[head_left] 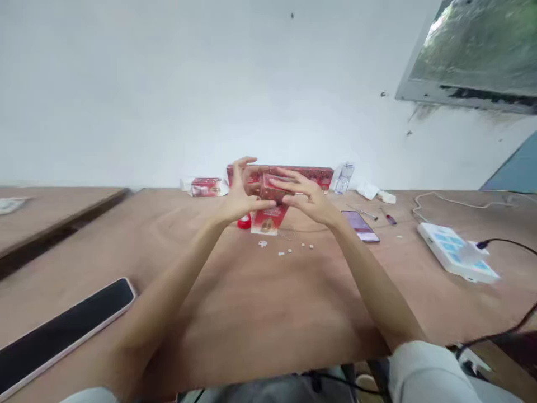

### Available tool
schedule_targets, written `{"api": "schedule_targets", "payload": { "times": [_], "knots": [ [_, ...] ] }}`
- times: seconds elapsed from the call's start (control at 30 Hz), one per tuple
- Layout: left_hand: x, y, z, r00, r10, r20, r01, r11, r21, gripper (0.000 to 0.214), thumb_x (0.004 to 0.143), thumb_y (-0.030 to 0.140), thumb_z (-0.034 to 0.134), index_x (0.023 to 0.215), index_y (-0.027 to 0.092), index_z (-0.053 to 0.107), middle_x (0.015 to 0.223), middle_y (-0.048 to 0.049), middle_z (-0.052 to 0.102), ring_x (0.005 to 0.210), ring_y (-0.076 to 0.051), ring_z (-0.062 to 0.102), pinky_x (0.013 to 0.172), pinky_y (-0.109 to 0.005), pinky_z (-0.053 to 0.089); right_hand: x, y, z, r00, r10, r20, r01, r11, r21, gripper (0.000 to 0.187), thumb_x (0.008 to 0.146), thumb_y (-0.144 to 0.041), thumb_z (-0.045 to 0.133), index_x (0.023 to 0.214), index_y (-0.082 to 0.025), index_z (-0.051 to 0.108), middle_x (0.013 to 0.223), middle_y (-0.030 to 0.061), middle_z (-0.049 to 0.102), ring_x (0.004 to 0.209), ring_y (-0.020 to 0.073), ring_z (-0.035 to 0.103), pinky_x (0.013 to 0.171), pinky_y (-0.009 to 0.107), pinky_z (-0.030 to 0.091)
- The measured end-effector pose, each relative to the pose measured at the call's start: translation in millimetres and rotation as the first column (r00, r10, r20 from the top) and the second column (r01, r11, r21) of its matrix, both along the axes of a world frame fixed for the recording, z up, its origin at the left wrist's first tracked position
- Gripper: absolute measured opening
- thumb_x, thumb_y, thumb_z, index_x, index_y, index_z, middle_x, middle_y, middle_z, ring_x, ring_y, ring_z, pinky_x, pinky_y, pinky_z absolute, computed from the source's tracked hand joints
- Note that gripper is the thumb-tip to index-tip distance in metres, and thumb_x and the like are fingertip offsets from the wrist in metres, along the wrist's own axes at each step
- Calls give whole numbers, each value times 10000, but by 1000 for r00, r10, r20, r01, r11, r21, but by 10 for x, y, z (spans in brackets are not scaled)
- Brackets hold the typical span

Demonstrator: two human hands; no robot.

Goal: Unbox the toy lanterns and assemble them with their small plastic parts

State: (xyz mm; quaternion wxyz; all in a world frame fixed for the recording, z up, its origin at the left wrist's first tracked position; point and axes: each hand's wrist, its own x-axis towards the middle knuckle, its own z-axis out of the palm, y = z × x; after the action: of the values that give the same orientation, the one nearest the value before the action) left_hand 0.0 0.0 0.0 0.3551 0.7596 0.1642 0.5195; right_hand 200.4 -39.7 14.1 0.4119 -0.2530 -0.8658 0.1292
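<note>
A small red carton [268,219] with a gold picture near its bottom is upright and slightly tilted in front of me. Around its left side is my left hand [241,198], its thumb lying across the front and its other fingers raised and bent. From the right, my right hand [310,200] reaches over the upper part with its fingers stretched across the face. Both hands appear to hold the carton between them, though blur smears the fingertips. Close to its lower left is a round red object [244,222]. Several small pale bits [290,251] lie in front of it.
A long row of red boxes [316,174] stands against the wall, with a clear-wrapped red box [206,187] to its left. On the right are a clear bottle [344,178], a phone [361,226], a screwdriver [390,219] and a power strip [455,252]. Another phone [71,330] lies front left.
</note>
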Motion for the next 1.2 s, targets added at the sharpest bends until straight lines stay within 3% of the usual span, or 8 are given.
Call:
{"api": "schedule_targets", "payload": {
  "times": [0.13,0.23,0.4,0.57,0.67,0.73,1.0,1.2],
  "knots": [
    [27,55,-69,997,34,72,-33,999,-21,744,599,251,801,1159,324,316,1254,-43,461,743,-77,593,712,-256,523,-86,60,-134,997,-59,-46,58,998,-26,642,756,-480,646,1341,-394,395,1500,2,242,1390,278,207,1076,530,307],
    [71,168,-87,998,32,58,-29,998,-57,676,641,303,772,1173,297,355,1255,-56,466,917,-149,607,823,-316,514,-50,200,-208,992,-74,-102,68,995,-67,688,749,-462,659,1363,-386,358,1482,18,272,1361,285,271,1028,509,393],
    [-129,640,0,983,174,-50,-178,980,-88,497,739,382,657,1158,210,451,1310,-104,469,1251,-250,434,1037,-429,373,565,750,-341,925,-260,-276,199,953,-228,986,587,-409,797,1405,-309,256,1457,77,314,1258,286,424,970,481,463],
    [-780,1329,-193,840,534,-102,-541,803,-252,451,689,333,664,1089,187,516,1281,-95,515,1273,-248,412,1089,-427,294,1741,1361,-504,647,-671,-362,525,736,-426,927,369,-334,862,1195,-178,470,1219,117,533,1050,281,570,913,468,482],
    [-1077,1634,-464,792,588,-161,-592,679,-433,465,650,305,666,1074,186,517,1300,-106,502,1261,-258,427,1046,-423,357,2298,1631,-581,487,-820,-301,653,571,-498,922,272,-296,863,1114,-183,503,1099,95,575,918,261,597,809,449,519],
    [-1163,1784,-615,785,593,-181,-595,640,-487,479,618,271,669,1065,178,523,1306,-120,494,1263,-271,426,1044,-422,358,2515,1796,-630,440,-857,-270,705,515,-487,889,248,-284,855,1067,-189,523,1018,72,589,910,254,576,769,423,524],
    [-1176,2249,-811,802,568,-186,-565,618,-547,558,595,272,665,1125,183,515,1362,-146,443,1306,-309,364,1069,-469,299,2553,2422,-967,505,-817,-278,602,565,-565,862,250,-267,836,1045,-220,507,889,19,584,803,196,556,649,352,525],
    [-1081,2395,-906,853,504,-134,-495,703,-511,571,539,217,691,1091,193,543,1267,-92,533,1243,-294,434,1046,-439,345,2413,2620,-1293,441,-813,-380,584,582,-566,689,328,-291,828,928,-211,498,862,20,608,750,190,594,656,384,551]
  ]
}}
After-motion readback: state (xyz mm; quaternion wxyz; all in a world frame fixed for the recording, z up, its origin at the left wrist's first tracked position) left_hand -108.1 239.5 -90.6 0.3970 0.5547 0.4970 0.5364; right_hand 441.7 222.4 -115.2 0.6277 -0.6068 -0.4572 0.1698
